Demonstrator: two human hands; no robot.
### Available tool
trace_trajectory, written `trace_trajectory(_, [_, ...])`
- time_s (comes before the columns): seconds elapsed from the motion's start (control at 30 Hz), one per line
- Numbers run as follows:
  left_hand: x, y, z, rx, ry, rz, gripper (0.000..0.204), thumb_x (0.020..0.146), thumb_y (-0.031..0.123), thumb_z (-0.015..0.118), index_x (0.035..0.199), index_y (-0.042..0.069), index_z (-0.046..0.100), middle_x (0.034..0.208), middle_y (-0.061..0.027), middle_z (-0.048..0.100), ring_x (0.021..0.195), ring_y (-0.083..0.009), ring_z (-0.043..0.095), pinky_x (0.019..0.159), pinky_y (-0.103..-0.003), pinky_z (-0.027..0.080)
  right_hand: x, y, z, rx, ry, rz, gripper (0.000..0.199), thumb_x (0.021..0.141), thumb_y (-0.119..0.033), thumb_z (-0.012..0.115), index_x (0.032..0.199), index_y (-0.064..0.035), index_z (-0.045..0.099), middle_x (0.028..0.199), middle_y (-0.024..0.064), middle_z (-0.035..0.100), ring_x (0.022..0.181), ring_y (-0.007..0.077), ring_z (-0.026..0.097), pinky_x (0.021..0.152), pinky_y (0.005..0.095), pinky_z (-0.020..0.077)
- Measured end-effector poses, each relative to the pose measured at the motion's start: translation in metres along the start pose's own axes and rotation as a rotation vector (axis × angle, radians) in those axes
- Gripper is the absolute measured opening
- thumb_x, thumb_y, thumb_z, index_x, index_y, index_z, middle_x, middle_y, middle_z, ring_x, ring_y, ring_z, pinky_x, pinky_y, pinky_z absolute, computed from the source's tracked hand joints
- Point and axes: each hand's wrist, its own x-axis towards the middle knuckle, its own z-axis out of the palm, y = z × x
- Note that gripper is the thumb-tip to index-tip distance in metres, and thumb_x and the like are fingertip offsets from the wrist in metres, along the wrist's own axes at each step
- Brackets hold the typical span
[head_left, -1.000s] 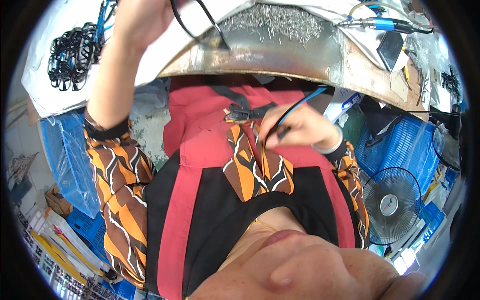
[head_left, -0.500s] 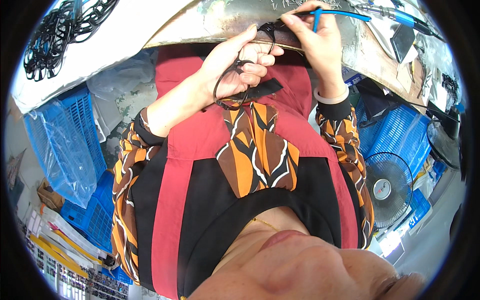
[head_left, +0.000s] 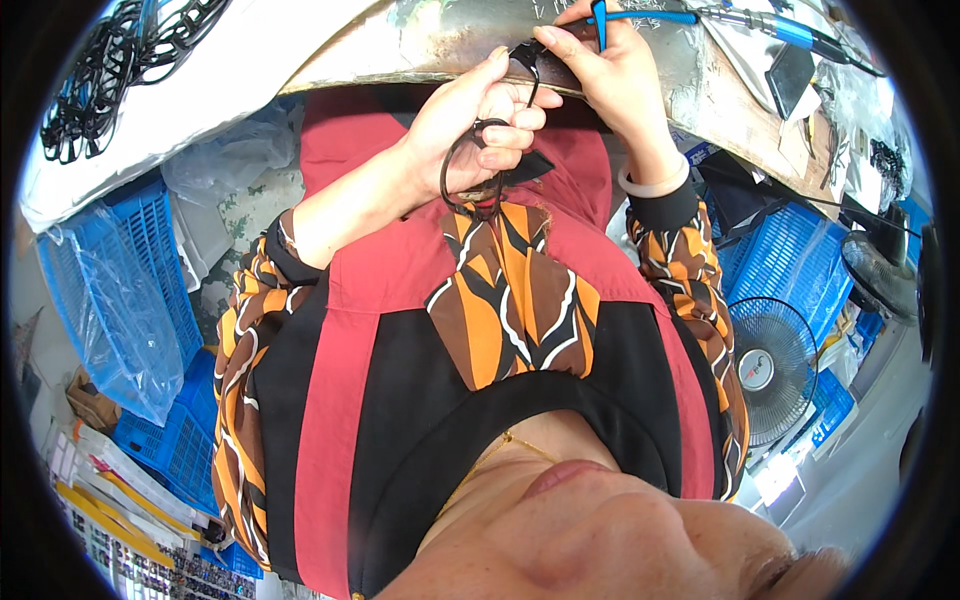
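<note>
Both my hands are at the bench edge, on one black eyeglass frame (head_left: 524, 52). My left hand (head_left: 468, 125) is closed round its front, and one lens rim (head_left: 447, 178) hangs below the fingers. My right hand (head_left: 615, 85) pinches the frame near a hinge, thumb uppermost. From behind the right fingers a blue temple arm (head_left: 655, 16) runs out to the right, and a short blue piece (head_left: 600, 25) stands up beside it. The exact grip of the right fingertips is partly hidden.
Several black eyeglass frames (head_left: 95, 90) lie heaped on white cloth at the far left. A blue and silver pen-shaped tool (head_left: 795, 33) lies at the right, with small metal pieces on the worn bench (head_left: 440, 45). Blue crates (head_left: 150, 230) and a fan (head_left: 765, 370) stand lower down.
My hands and the eyeglass frame appear slightly farther left and up, with the whole view shifted a little. Both grips look the same.
</note>
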Motion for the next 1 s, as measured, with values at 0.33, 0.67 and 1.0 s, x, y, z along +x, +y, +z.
trace_trajectory(0.33, [0.0, 0.002, -0.009, -0.062, -0.08, -0.055, 0.066, 0.109, 0.056, 0.038, 0.121, -0.007, 0.055, 0.085, -0.0021, 0.049, 0.056, -0.0051, 0.04, 0.047, -0.02, 0.033, -0.004, 0.0, 0.004, 0.023, -0.024, 0.013, 0.031, 0.09, -0.022, 0.079, 0.107, 0.0, 0.067, 0.082, 0.007, 0.072, 0.071, 0.0122, 0.065, 0.063, 0.03, 0.0519])
trace_trajectory(0.67, [0.02, 0.04, 0.041, 0.51, 0.321, 1.042, 0.041, 0.109, 0.048, 0.048, 0.106, 0.009, 0.058, 0.079, -0.0003, 0.056, 0.07, -0.0131, 0.058, 0.068, -0.028, 0.052, 0.01, -0.009, -0.019, 0.722, 0.496, -0.367, 0.013, 0.11, -0.022, 0.054, 0.103, -0.0116, 0.058, 0.081, -0.0019, 0.058, 0.06, 0.0035, 0.045, 0.051, 0.0186, 0.0328])
trace_trajectory(1.0, [0.013, 0.007, -0.026, 1.508, 0.182, 1.537, 0.074, 0.072, 0.005, 0.095, 0.115, 0.005, 0.035, 0.096, -0.0093, 0.057, 0.082, -0.0149, 0.065, 0.094, -0.039, 0.059, -0.017, 0.009, -0.041, 0.276, 0.046, -0.028, 0.005, 0.101, -0.011, 0.062, 0.102, -0.0061, 0.059, 0.087, 0.0014, 0.062, 0.072, 0.0093, 0.058, 0.065, 0.0231, 0.0463])
